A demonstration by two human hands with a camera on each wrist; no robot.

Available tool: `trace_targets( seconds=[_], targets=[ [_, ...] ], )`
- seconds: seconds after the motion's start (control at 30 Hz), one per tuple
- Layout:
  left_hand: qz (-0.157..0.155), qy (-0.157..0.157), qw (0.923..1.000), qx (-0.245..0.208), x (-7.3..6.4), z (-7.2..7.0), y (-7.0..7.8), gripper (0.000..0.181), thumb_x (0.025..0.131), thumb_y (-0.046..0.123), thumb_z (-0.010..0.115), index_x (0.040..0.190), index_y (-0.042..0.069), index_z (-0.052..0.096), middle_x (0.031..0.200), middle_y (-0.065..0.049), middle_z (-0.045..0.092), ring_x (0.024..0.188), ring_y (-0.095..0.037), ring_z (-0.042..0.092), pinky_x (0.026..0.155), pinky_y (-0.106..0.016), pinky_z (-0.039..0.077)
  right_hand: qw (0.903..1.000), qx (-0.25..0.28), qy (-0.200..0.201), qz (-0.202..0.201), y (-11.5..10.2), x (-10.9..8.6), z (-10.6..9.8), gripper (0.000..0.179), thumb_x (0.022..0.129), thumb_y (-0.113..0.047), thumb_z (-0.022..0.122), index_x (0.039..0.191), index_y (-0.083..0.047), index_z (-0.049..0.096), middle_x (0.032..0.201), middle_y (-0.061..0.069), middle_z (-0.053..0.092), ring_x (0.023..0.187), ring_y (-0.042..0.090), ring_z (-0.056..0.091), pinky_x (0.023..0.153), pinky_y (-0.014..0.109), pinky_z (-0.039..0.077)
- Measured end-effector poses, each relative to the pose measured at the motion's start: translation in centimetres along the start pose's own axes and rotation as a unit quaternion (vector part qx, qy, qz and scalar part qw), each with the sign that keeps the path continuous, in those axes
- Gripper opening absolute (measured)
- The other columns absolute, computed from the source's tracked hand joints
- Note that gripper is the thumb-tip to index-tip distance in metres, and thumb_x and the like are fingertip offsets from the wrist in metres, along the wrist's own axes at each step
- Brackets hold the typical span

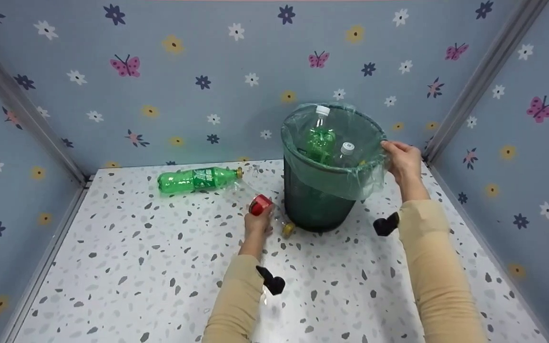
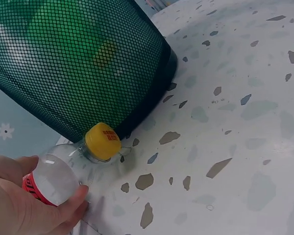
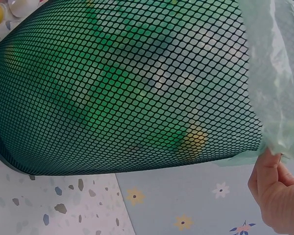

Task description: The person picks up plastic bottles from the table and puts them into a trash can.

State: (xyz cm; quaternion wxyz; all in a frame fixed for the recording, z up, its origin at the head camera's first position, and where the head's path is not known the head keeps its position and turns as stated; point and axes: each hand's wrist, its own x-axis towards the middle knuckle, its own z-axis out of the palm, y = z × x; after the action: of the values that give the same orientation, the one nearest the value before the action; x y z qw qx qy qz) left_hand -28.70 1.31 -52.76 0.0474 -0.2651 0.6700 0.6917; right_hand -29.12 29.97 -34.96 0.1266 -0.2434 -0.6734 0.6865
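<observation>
On the worktop [image 1: 160, 267] at left, a green bottle [image 1: 199, 180] on its side. Next, gripping a clear bottle [image 1: 261, 205] at its red label with curled fingers of the left hand [image 1: 257, 223], yellow cap [image 1: 288, 229] just beside the mesh bin [image 1: 320, 207]. Inside the bin, white-capped bottles [image 1: 321, 140]. Rightmost, pinching the green liner [image 1: 339, 183] at the rim between fingers of the right hand [image 1: 405, 162].

Light is bright and diffuse, with glare on the white grey-speckled table [image 1: 298, 314], faint shadow on the blue flower-print wall [image 1: 236, 112], wrist views softer.
</observation>
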Motion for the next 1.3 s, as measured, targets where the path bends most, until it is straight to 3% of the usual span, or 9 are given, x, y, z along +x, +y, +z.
trace_targets(
  seconds=[0.3, 0.37, 0.5, 0.67, 0.8, 0.9, 1.03, 1.13, 1.3],
  targets=[
    [0.022, -0.033, 0.9982, -0.046, -0.5, -0.7, 0.5, 0.06, 0.078, 0.023, 0.067, 0.122, -0.008, 0.039, 0.095, -0.02, 0.058, 0.064, -0.026, 0.061, 0.059, -0.038, 0.052, 0.9998, 0.017, -0.004, -0.003, -0.2, -0.2, -0.4, 0.029, 0.081, -0.018, 0.065, 0.104, -0.002, 0.058, 0.094, 0.001, 0.049, 0.075, 0.011, 0.047, 0.057, 0.022, 0.044],
    [0.06, -0.043, 0.9939, -0.082, 1.8, -0.3, -1.2, 0.071, 0.074, 0.026, 0.071, 0.124, -0.011, 0.035, 0.094, -0.022, 0.056, 0.063, -0.025, 0.061, 0.053, -0.033, 0.052, 0.9999, 0.008, -0.002, -0.007, -0.1, -0.1, -0.4, 0.032, 0.081, -0.019, 0.064, 0.108, -0.002, 0.057, 0.096, 0.001, 0.049, 0.078, 0.011, 0.047, 0.062, 0.024, 0.044],
    [0.077, -0.063, 0.9908, -0.091, 2.3, -0.3, -1.2, 0.076, 0.073, 0.026, 0.072, 0.127, -0.011, 0.033, 0.099, -0.024, 0.054, 0.068, -0.026, 0.061, 0.055, -0.034, 0.053, 0.9997, -0.018, 0.009, -0.013, 0.1, 0.0, -0.3, 0.042, 0.082, -0.02, 0.063, 0.117, 0.0, 0.054, 0.1, 0.001, 0.049, 0.087, 0.012, 0.049, 0.076, 0.03, 0.043],
    [0.05, -0.085, 0.9933, -0.059, -3.1, -1.9, 3.6, 0.064, 0.081, 0.015, 0.064, 0.129, -0.011, 0.032, 0.103, -0.023, 0.051, 0.07, -0.024, 0.058, 0.067, -0.038, 0.052, 0.9996, -0.022, 0.017, -0.011, 0.2, 0.2, -0.2, 0.043, 0.082, -0.021, 0.063, 0.119, 0.001, 0.053, 0.103, 0.002, 0.05, 0.09, 0.013, 0.048, 0.083, 0.034, 0.042],
    [0.072, -0.123, 0.987, -0.073, -4.8, -3.0, 5.1, 0.062, 0.081, 0.015, 0.063, 0.129, -0.01, 0.033, 0.104, -0.022, 0.053, 0.073, -0.024, 0.059, 0.07, -0.038, 0.051, 0.9993, -0.031, 0.013, -0.012, 0.2, 0.2, -0.2, 0.044, 0.083, -0.021, 0.062, 0.12, 0.0, 0.053, 0.108, 0.004, 0.049, 0.094, 0.014, 0.048, 0.083, 0.034, 0.042],
    [0.116, -0.153, 0.9772, -0.091, -0.7, -2.6, 2.4, 0.069, 0.077, 0.026, 0.069, 0.13, -0.004, 0.037, 0.102, -0.017, 0.055, 0.075, -0.024, 0.06, 0.064, -0.034, 0.052, 0.9994, -0.03, 0.012, -0.009, 0.1, 0.1, -0.2, 0.045, 0.083, -0.022, 0.062, 0.121, -0.001, 0.052, 0.11, 0.005, 0.049, 0.094, 0.013, 0.048, 0.082, 0.033, 0.042],
    [0.138, -0.16, 0.9751, -0.066, 1.5, -2.3, 1.1, 0.072, 0.076, 0.03, 0.07, 0.131, -0.001, 0.036, 0.106, -0.016, 0.054, 0.08, -0.024, 0.061, 0.065, -0.035, 0.052, 0.9997, -0.021, 0.01, -0.004, 0.1, 0.1, -0.2, 0.043, 0.082, -0.022, 0.063, 0.12, -0.001, 0.053, 0.106, 0.003, 0.05, 0.087, 0.011, 0.049, 0.073, 0.027, 0.044],
    [0.128, -0.159, 0.9782, -0.039, -3.7, -3.6, 4.8, 0.07, 0.077, 0.026, 0.07, 0.132, -0.001, 0.036, 0.112, -0.018, 0.05, 0.087, -0.028, 0.058, 0.071, -0.038, 0.051, 0.9999, -0.01, 0.004, -0.006, 0.1, 0.1, -0.1, 0.039, 0.082, -0.02, 0.063, 0.115, -0.001, 0.056, 0.099, 0.001, 0.05, 0.081, 0.01, 0.049, 0.063, 0.023, 0.044],
    [0.159, -0.192, 0.9683, -0.02, -9.3, -5.4, 8.7, 0.068, 0.076, 0.024, 0.07, 0.13, -0.002, 0.038, 0.11, -0.019, 0.048, 0.089, -0.028, 0.056, 0.071, -0.035, 0.051, 1.0, -0.006, -0.001, -0.007, 0.1, 0.1, -0.1, 0.034, 0.081, -0.02, 0.064, 0.11, -0.002, 0.057, 0.098, 0.001, 0.05, 0.081, 0.011, 0.048, 0.06, 0.023, 0.044]
  ],
)
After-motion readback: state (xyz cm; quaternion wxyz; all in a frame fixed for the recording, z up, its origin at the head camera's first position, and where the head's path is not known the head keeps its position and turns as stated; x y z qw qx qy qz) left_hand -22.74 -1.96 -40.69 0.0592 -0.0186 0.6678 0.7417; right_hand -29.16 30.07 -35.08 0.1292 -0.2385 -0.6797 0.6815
